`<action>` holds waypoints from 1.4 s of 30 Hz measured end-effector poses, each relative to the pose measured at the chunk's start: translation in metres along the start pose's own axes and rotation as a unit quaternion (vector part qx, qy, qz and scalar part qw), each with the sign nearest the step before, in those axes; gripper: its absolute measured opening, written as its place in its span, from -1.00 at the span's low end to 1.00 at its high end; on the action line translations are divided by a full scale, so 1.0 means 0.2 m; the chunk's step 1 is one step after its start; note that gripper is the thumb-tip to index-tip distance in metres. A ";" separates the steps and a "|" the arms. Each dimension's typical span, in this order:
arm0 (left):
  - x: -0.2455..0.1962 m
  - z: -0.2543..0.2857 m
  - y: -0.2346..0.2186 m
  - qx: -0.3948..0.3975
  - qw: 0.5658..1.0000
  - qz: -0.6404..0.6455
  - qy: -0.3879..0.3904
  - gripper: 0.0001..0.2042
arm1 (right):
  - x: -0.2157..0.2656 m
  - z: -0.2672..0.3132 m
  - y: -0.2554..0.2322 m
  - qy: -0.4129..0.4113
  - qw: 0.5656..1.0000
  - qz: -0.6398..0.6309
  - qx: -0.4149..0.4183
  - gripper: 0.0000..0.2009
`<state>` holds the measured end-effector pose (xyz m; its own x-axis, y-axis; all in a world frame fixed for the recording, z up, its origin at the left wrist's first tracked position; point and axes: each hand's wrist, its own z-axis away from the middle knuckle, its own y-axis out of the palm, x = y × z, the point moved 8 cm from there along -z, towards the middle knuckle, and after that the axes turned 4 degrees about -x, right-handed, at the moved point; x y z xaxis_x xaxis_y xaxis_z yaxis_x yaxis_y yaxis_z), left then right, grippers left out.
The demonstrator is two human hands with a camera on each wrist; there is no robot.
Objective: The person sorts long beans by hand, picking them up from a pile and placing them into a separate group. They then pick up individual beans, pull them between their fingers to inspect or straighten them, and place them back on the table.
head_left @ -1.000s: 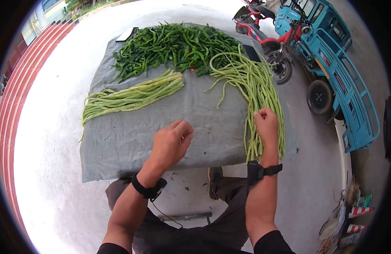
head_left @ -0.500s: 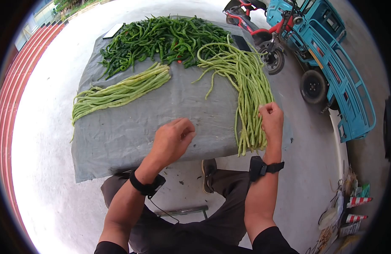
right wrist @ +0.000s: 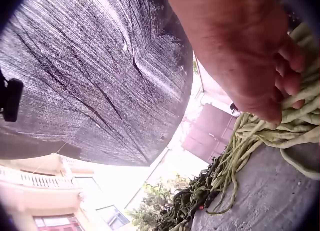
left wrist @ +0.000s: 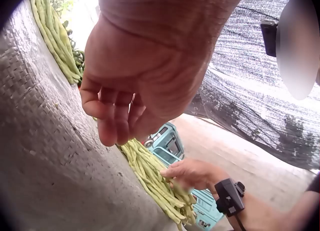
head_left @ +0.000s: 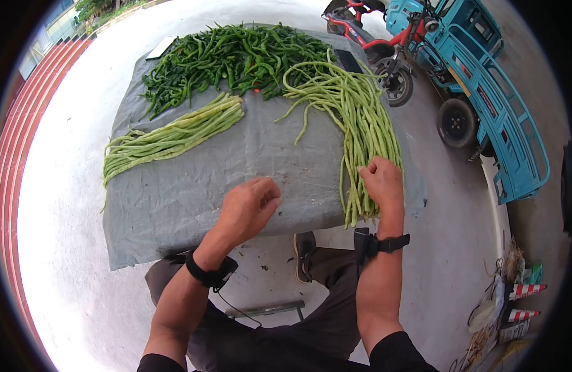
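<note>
My left hand [head_left: 249, 208] hovers over the front middle of the cloth-covered table, fingers loosely bent and nothing between them; the left wrist view shows its palm side. Over the near part of a loose spread of long beans [head_left: 366, 127] on the right is my right hand [head_left: 383, 181]. Its fingers are loosely bent, with the tips close to the beans in the right wrist view, and no bean shows gripped. A second, neat bundle of long beans [head_left: 174, 136] lies at the left. Behind both is a wide heap of green chili peppers [head_left: 230, 62].
Grey cloth [head_left: 174, 198] covers the table. A white flat object [head_left: 161, 48] and a dark flat one [head_left: 348, 61] lie at its back corners. Beyond stand a red scooter [head_left: 385, 46] and a blue cargo tricycle [head_left: 503, 130]. Red steps [head_left: 35, 118] run along the left.
The head view has shifted a little, moving the table left and up. My right hand went to the beans' right edge, then back left over them. My left hand keeps its pose.
</note>
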<state>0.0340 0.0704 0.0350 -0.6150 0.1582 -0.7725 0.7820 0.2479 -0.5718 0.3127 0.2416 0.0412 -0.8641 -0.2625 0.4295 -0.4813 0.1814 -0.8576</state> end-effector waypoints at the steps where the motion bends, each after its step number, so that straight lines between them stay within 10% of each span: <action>1: 0.00 0.00 -0.01 0.001 1.000 -0.002 0.001 -0.91 | 0.01 0.00 0.00 0.005 1.000 0.007 0.004 -0.70; 42: 0.42 -0.04 -0.57 -0.194 0.899 -0.382 -0.096 -0.60 | 0.70 0.12 0.28 -0.131 0.969 -0.176 0.113 -0.81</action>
<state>-0.1084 0.0631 0.0369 -0.8999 -0.3574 -0.2499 0.0225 0.5341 -0.8451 0.1687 0.1927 0.0466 -0.5713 -0.5077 0.6449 -0.6691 -0.1669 -0.7242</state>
